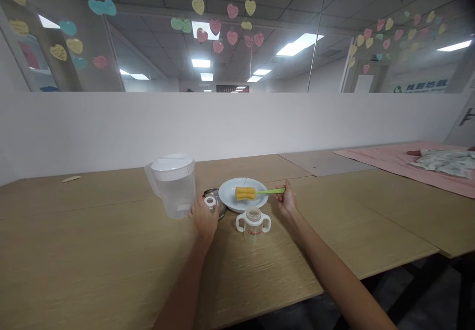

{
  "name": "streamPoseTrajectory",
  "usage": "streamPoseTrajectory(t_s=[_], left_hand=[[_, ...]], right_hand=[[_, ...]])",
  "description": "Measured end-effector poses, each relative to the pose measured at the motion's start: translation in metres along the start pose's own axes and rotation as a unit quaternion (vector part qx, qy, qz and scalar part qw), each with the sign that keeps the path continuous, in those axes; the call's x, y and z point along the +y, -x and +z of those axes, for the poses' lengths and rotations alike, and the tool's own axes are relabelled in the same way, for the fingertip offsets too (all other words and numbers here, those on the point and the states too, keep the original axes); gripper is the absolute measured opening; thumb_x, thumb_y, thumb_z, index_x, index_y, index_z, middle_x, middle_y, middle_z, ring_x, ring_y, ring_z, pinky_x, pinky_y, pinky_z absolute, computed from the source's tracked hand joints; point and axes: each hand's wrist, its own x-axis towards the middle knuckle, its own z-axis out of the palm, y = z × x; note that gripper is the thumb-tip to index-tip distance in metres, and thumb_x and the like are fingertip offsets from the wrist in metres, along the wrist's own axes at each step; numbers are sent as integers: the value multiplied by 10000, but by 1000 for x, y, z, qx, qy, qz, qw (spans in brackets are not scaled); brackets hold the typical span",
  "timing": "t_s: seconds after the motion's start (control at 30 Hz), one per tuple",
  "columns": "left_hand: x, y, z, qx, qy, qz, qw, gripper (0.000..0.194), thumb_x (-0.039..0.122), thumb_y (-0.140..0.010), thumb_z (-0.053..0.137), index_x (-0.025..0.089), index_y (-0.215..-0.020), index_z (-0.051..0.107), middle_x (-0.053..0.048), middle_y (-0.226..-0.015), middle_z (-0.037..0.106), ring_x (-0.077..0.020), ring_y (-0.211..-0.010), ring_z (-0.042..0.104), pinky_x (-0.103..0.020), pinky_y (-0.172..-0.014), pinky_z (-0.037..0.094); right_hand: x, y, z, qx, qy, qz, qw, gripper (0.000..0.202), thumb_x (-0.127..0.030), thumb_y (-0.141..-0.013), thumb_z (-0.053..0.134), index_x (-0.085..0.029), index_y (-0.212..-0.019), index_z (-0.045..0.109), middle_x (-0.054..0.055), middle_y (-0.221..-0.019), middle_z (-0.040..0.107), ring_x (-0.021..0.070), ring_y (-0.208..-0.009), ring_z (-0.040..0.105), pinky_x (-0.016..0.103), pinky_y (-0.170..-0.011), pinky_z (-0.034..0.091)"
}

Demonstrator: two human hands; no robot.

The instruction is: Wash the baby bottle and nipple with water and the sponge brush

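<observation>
In my right hand [286,199] is the green handle of a brush with a yellow sponge head [245,193]. The sponge is over a white plate [226,202]. My left hand [205,217] has its fingers round a small white ring-shaped part [210,202], above a round metal dish [221,210] that it partly hides. In front of the plate an open clear bottle with two white handles [254,225] stands upright. A lidded translucent pitcher [174,186] stands just left of my left hand.
The wooden table [111,251] has its near edge running toward the lower right. At the far right lies a pink cloth [393,164] with a patterned cloth [445,163] on it. A white wall [222,122] rises behind the table.
</observation>
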Motion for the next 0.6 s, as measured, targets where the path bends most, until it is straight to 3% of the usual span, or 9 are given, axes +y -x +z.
streamPoseTrajectory(t_s=[0.13, 0.27, 0.5, 0.6], left_hand=[[-3, 4, 0, -44, -89, 24, 995, 461, 266, -777, 526, 144, -1219, 467, -139, -1066, 634, -311, -1047, 528, -481, -965, 294], [-6, 5, 4, -63, -74, 53, 994, 417, 267, -784, 513, 143, -1182, 493, -151, -1067, 653, -330, -1037, 542, -502, -947, 304], [-6, 3, 2, -68, -51, 36, 996, 627, 245, -713, 595, 147, -1297, 388, -173, -1064, 652, -348, -1067, 546, -540, -950, 299], [2, 3, -3, -29, -40, 35, 998, 628, 288, -725, 593, 126, -1298, 394, -197, -1120, 618, -370, -1099, 517, -569, -971, 267]], right_hand=[[-2, 1, 1, 8, -14, 12, 1000, 386, -431, -897, 486, -177, -607, 487, -69, -402, 404, 38, -313, 285, 150, -292, 308], [-1, -1, -1, 0, -20, 16, 1000, 384, -462, -881, 501, -188, -613, 471, -76, -399, 398, 37, -307, 277, 148, -294, 324], [3, -6, -4, -9, -16, 6, 1000, 385, -514, -841, 539, -206, -629, 450, -82, -396, 400, 44, -296, 287, 158, -280, 332], [4, -8, -5, -12, -23, 9, 1000, 383, -503, -853, 529, -203, -629, 448, -87, -399, 389, 40, -300, 285, 156, -293, 335]])
